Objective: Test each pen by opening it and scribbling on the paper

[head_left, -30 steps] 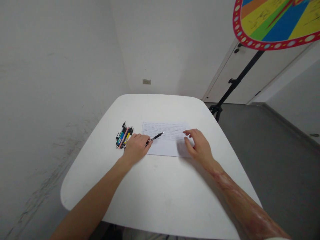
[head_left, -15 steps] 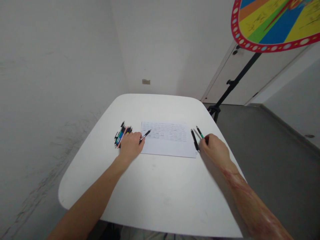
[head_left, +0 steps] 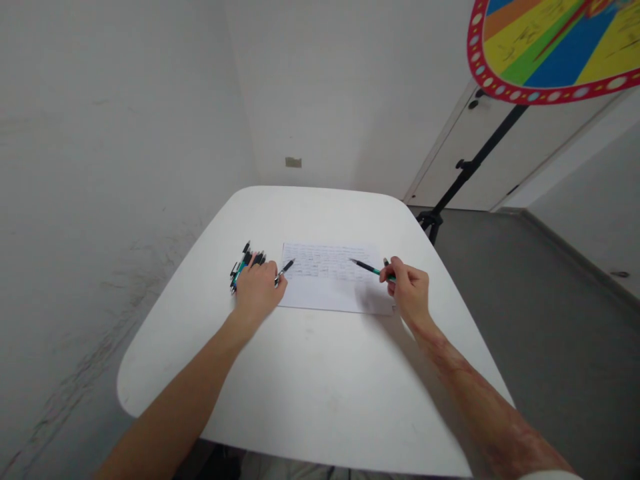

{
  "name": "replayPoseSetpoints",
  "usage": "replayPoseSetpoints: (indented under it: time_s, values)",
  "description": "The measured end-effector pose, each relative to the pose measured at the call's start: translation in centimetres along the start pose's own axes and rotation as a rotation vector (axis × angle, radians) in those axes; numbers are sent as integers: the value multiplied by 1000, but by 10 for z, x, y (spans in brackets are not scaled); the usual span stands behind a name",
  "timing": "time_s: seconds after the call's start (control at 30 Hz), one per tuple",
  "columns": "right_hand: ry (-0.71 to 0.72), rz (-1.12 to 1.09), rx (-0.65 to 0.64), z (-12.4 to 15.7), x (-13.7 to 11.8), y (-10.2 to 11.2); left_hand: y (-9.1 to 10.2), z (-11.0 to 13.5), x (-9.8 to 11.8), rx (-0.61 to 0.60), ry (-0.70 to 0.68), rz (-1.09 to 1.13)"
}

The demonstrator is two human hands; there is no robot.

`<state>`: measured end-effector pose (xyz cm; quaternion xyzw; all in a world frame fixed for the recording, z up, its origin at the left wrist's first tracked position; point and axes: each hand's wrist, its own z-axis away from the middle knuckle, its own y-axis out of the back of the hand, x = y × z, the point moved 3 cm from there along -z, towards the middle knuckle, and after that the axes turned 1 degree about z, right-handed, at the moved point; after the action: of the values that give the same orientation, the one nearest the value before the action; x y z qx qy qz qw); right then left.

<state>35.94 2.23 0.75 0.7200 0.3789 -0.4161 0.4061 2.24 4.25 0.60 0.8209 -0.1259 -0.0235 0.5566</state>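
My left hand point(head_left: 259, 287) rests at the left edge of the written sheet of paper point(head_left: 330, 293), its fingers curled over a bunch of pens point(head_left: 243, 265) on the table. A black and silver pen point(head_left: 286, 268) sticks out by its thumb, over the paper, and appears gripped there. My right hand point(head_left: 407, 287) is raised over the paper's right edge, pinching a green and black pen point(head_left: 367, 266) that points left across the writing. Behind its fingers, part of a black pen point(head_left: 386, 262) shows; the rest is hidden.
The white table point(head_left: 320, 380) has rounded corners and stands near grey-white walls. At the right back, a colourful wheel board point(head_left: 555, 50) is held on a black stand point(head_left: 465, 173), with a door behind it.
My right hand has lifted the green and black pen from the table and swung it left over the paper. My left hand and its pen have shifted slightly left.
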Motion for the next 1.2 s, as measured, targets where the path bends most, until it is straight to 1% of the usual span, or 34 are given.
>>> replayPoseSetpoints:
  time_s: [0.07,0.13,0.2,0.3,0.37,0.43,0.57,0.63,0.67,0.7,0.77,0.83,0.87,0.9,1.03,1.1,1.2]
  values:
    - [-61,-52,28,2,0,-12,1,0,0,2,17,-17]
    - [-91,-121,-3,3,-3,-24,3,0,0,-1,29,-43]
    - [-86,-248,-116,4,-7,-36,3,0,0,-19,37,-60]
    - [-78,-450,-343,4,-16,-54,0,0,-2,-68,48,-50]
    - [-87,-498,-423,4,-21,-64,-4,0,-3,-102,55,-20]
    - [-81,-454,-412,5,-25,-75,-8,0,-5,-128,70,4]
    - [-46,-238,-266,8,-33,-96,-12,1,-6,-151,91,27]
    - [-69,-212,-214,10,-34,-109,-10,1,-5,-144,84,40]
    - [-101,-246,-214,11,-35,-116,-10,1,-5,-139,79,45]
    - [-140,-295,-245,12,-34,-124,-9,1,-5,-133,73,48]
    - [-223,-389,-343,13,-33,-140,-7,1,-5,-116,53,44]
    - [-291,-407,-409,14,-29,-152,-6,1,-6,-86,27,31]
    - [-300,-386,-416,14,-28,-157,-5,1,-6,-71,20,21]
    - [-281,-355,-409,14,-26,-160,-4,1,-6,-59,17,9]
    - [-96,-222,-326,15,-25,-163,1,0,-6,-67,38,-45]
    - [-65,-188,-300,17,-25,-163,3,0,-5,-88,42,-54]
    - [-48,-193,-317,21,-25,-163,5,0,-5,-113,54,-45]
